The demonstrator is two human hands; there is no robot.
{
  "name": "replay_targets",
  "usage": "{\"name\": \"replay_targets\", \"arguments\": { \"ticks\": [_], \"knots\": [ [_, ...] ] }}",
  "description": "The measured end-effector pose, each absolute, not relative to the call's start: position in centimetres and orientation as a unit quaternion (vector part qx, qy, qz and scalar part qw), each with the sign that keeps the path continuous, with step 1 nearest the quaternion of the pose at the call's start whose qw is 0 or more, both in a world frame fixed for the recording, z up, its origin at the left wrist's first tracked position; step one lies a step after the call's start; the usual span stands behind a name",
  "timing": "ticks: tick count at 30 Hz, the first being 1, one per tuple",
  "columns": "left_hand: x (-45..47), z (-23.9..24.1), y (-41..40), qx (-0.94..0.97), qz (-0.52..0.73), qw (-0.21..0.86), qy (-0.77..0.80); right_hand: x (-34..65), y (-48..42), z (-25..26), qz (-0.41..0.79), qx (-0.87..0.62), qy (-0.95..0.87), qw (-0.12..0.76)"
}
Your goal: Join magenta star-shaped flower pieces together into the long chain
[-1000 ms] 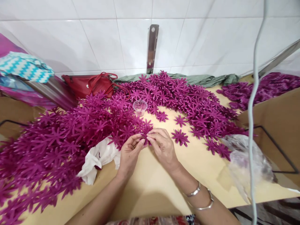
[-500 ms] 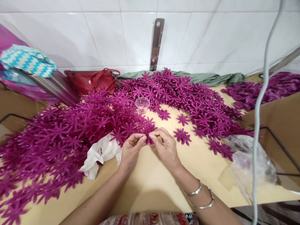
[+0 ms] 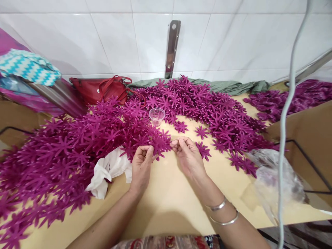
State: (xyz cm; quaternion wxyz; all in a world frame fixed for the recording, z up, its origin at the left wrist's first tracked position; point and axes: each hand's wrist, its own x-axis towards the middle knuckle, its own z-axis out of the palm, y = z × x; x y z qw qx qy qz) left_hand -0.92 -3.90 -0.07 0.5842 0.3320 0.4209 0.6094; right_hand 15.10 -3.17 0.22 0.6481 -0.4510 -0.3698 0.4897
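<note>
In the head view, the two hands that were pinched together on one purple flower half a second ago have drawn apart at the centre of the frame. The left hand point(image 3: 141, 166) now sits a little left of centre, palm turned up toward the camera, its fingers curled inward with thumb and forefinger nipping the edge of a purple flower piece point(image 3: 159, 145) that lies at the near edge of the big heap of purple flowers point(image 3: 77, 148). The right hand point(image 3: 189, 157) has slid slightly right, fingers loosely bent and fingertips pinched close together; whether it holds something small there I cannot tell. That parting reads as the end of one joint handling of a single piece. Both forearms come up from the lower edge, the right wrist carrying two bangles point(image 3: 223, 214). Just right of the right hand lies a single flower point(image 3: 203, 150) on the tan table point(image 3: 166, 204); a small clear cup point(image 3: 156, 116) stands above the hands, a white cloth point(image 3: 109, 173) left of them.
</note>
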Motion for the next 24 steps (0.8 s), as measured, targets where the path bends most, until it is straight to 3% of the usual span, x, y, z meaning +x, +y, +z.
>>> {"name": "replay_targets", "arguments": {
  "ticks": [5,9,12,20,24],
  "knots": [
    [-1.0,-0.1,-3.9,0.372,0.603,0.571,0.415,15.0,-3.7,1.0,0.485,-0.456,-0.417,0.619],
    [-1.1,0.4,-4.1,0.424,0.590,0.558,0.401,14.4,-4.5,1.7,0.348,-0.490,-0.580,0.550],
    [-1.0,0.9,-4.2,0.444,0.571,0.566,0.395,14.2,-4.7,1.8,0.276,-0.512,-0.602,0.547],
    [-1.0,0.4,-4.2,0.389,0.584,0.579,0.415,15.3,-3.0,0.3,0.518,-0.424,-0.265,0.694],
    [-1.0,0.2,-4.1,0.361,0.598,0.583,0.416,15.7,-2.8,0.8,0.578,-0.370,-0.164,0.709]
  ]
}}
